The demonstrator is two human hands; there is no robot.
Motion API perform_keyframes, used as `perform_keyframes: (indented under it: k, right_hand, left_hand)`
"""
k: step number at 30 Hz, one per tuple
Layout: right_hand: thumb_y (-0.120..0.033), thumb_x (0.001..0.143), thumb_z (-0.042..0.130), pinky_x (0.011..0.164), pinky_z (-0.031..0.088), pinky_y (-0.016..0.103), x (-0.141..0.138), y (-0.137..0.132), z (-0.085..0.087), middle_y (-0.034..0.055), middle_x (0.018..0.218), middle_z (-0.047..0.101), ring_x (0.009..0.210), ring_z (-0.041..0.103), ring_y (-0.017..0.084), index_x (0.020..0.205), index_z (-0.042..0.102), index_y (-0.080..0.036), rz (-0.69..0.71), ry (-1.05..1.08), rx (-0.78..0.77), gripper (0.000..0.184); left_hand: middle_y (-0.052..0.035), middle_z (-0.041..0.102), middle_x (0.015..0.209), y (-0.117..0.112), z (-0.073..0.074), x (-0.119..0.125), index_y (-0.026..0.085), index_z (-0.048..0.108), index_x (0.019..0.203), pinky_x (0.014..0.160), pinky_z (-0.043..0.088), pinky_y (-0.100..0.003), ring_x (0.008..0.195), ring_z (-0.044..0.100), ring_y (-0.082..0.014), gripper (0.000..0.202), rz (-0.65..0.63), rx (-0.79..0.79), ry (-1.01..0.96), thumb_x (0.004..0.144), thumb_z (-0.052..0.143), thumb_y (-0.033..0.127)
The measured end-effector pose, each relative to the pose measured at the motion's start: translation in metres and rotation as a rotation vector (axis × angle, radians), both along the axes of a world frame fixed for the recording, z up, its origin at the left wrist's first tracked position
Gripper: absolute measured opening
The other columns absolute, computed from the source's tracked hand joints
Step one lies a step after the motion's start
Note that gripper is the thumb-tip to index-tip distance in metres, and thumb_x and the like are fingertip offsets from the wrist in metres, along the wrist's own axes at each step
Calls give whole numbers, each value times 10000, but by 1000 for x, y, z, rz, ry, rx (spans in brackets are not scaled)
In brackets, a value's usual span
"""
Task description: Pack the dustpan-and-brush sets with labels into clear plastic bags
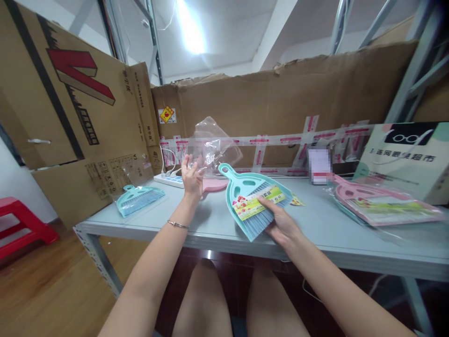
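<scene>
My right hand (285,225) grips a turquoise dustpan (229,187) by its wide edge, thumb on the front. A blue-bristled brush (257,225) sits in the pan under a yellow-green printed card (245,208). The pan's handle points up and left. My left hand (192,177) is raised to the left of the handle, its fingers upward at a clear plastic bag (212,147). The bag is pinched there and stands crumpled above the table. Behind my left hand lies a pink dustpan (214,185), partly hidden.
A bagged turquoise dustpan set (140,199) lies on the grey table (210,224) at left. Bagged pink and turquoise sets (382,203) are stacked at right. A power strip (169,179), a phone (320,164) and a printed box (407,159) stand behind. Cardboard (280,98) walls the back.
</scene>
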State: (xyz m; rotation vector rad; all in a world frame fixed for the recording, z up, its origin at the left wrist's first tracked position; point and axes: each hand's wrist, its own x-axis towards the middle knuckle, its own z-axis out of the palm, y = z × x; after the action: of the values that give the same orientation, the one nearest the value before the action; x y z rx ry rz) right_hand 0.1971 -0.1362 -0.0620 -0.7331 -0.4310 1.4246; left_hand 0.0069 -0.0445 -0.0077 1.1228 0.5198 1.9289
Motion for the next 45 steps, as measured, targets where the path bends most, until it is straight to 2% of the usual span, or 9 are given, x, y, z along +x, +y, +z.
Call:
perform_keyframes:
  k: [11,20,22,25,29,32,36,41,45]
  right_hand:
    - [-66,771,610,755,590,362,-8,10,6,94,974,715,860,690,219,1094,611,-130,-21,46,15,329]
    - [-51,756,614,791,582,319,-13,25,0,25,916,724,785,693,167,1048,624,-177,-66,105,87,319]
    - [-56,749,622,792,581,322,-13,27,0,25,929,722,799,692,169,1041,625,-181,-77,99,93,317]
    - [-60,735,640,785,583,338,-14,30,-2,30,880,724,796,692,181,1010,631,-166,-90,84,81,295]
    - [-41,708,654,762,589,333,-17,33,-4,20,820,723,736,692,172,967,633,-162,-120,66,54,286]
    - [-47,688,673,748,593,334,-19,37,-5,12,820,721,729,694,174,944,631,-171,-151,64,60,286]
    - [-55,658,698,754,594,330,-22,43,-7,-3,791,717,770,696,183,921,629,-181,-210,73,80,300]
    - [-114,620,748,776,590,298,-29,46,-10,-7,822,725,844,693,180,982,617,-193,-295,71,89,392]
    - [-140,612,762,777,590,279,-33,42,-11,-2,828,729,868,689,184,966,626,-196,-318,63,68,383]
  left_hand:
    - [-79,486,1366,11,-10,2,209,520,1111,872,513,-275,1140,583,-211,341,-225,-83,12,779,578,160]
    - [-30,436,1403,9,-22,6,270,541,1159,869,522,-297,1147,571,-212,422,-310,-64,212,762,635,164]
    - [-23,421,1419,8,-23,7,318,489,1240,863,530,-308,1100,599,-198,534,-320,-85,229,754,649,167]
    - [-58,529,1324,6,-27,9,381,247,1410,803,543,-318,947,661,-176,819,-377,-167,292,743,689,206]
    - [-83,671,1091,7,-34,14,325,3,1467,794,523,-337,825,676,-167,1013,-385,-216,339,745,708,238]
    - [-80,685,1066,7,-39,15,304,155,1451,855,499,-370,898,665,-189,939,-440,-236,423,719,738,239]
    - [-96,670,1114,4,-43,16,224,544,1184,864,493,-353,988,639,-217,547,-621,-318,625,690,765,307]
    - [-102,665,1111,-4,-39,16,203,598,1080,810,508,-325,1001,632,-218,445,-698,-336,657,693,759,351]
    - [-88,674,1080,-10,-36,17,205,586,1090,732,513,-281,924,650,-195,511,-647,-349,641,629,806,223]
